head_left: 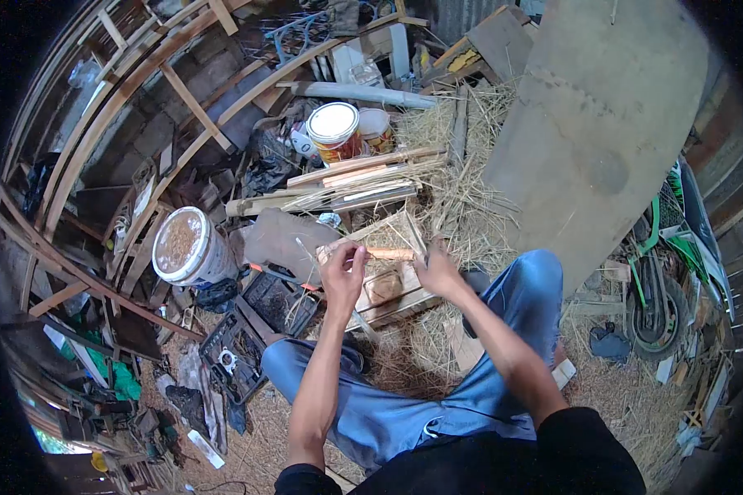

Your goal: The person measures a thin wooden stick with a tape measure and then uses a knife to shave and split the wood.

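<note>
A short orange-brown piece of wood [390, 253] lies level between my hands, above a wooden crate [396, 309]. My left hand [343, 271] is closed in a pinch at the left end of this piece. At its right end is my right hand [439, 271], its fingers curled closed; what they grip I cannot tell. A thin, straight edge runs up and away from the right fingers. Under the hands, the crate's slatted top shows a brownish block-like patch [384, 287]. Both forearms reach forward between my bent knees.
Loose straw [470, 198] covers the floor around the crate. Open black tool cases [231, 351] lie to the left, near a white bucket [182, 245]. Ahead are lidded paint buckets [333, 132] and wooden planks [363, 177]. A large board [603, 107] leans at right, beside a green motorbike [660, 272].
</note>
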The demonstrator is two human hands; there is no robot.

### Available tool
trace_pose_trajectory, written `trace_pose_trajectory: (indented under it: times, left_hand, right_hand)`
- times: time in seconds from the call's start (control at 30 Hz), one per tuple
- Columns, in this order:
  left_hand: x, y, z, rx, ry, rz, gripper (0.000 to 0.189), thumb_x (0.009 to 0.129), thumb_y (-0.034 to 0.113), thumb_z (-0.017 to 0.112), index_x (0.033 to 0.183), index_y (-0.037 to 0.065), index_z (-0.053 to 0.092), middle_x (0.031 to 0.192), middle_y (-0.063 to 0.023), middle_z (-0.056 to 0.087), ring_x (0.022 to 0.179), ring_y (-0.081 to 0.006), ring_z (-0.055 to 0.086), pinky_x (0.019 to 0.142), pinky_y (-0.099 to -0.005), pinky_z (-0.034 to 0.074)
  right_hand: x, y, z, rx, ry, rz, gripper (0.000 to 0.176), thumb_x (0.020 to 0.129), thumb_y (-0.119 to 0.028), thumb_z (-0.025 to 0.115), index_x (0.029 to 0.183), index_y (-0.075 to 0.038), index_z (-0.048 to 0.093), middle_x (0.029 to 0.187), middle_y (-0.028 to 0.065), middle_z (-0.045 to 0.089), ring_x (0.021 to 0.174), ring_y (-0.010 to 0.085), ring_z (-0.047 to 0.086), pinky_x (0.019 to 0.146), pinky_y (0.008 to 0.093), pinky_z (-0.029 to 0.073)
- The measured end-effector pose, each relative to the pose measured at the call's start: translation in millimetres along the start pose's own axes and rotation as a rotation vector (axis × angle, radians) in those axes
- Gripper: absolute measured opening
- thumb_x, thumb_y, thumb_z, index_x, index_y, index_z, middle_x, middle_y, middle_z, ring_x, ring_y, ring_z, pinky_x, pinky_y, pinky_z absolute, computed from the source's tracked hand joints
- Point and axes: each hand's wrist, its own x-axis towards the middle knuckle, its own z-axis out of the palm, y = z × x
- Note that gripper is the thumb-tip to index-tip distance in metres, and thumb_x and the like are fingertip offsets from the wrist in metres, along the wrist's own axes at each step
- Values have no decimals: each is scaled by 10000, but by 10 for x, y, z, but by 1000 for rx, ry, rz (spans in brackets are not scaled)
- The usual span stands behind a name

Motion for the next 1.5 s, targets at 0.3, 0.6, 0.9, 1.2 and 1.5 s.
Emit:
trace_pose_trajectory:
  times: [0.3,0.6,0.9,1.2,1.5]
  left_hand:
    - [-90,189,26,25,-40,115,79,872,24,598,897,-47,623,840,-102,651,762,-165,668,662,-265,574]
    - [-156,188,3,68,-15,70,71,876,29,591,901,-35,610,816,-103,648,738,-162,666,631,-262,573]
    - [-142,141,-8,14,44,16,83,877,37,595,907,-41,597,798,-103,644,737,-153,656,648,-265,564]
    - [-182,-277,147,-36,31,-65,113,873,65,619,918,-38,607,786,-72,656,741,-118,636,677,-239,513]
    - [-233,-467,311,-40,15,-127,117,879,75,611,883,-42,602,775,-106,667,718,-149,655,660,-268,535]
  right_hand:
    - [-659,-463,214,408,106,-290,240,974,-146,351,1095,50,416,694,193,588,587,336,596,522,460,466]
    - [-686,-190,438,402,-190,-110,356,978,-157,305,1233,89,284,794,302,615,691,429,623,637,509,489]
    - [-528,384,1068,317,-230,-70,310,968,-177,340,1122,92,341,705,308,573,670,451,596,584,508,436]
    - [-506,-31,639,313,-28,-98,278,956,-189,412,980,86,431,760,331,584,689,499,575,607,522,448]
    - [-521,274,928,264,-51,-119,282,953,-180,384,1016,94,398,803,349,556,708,516,559,654,551,445]
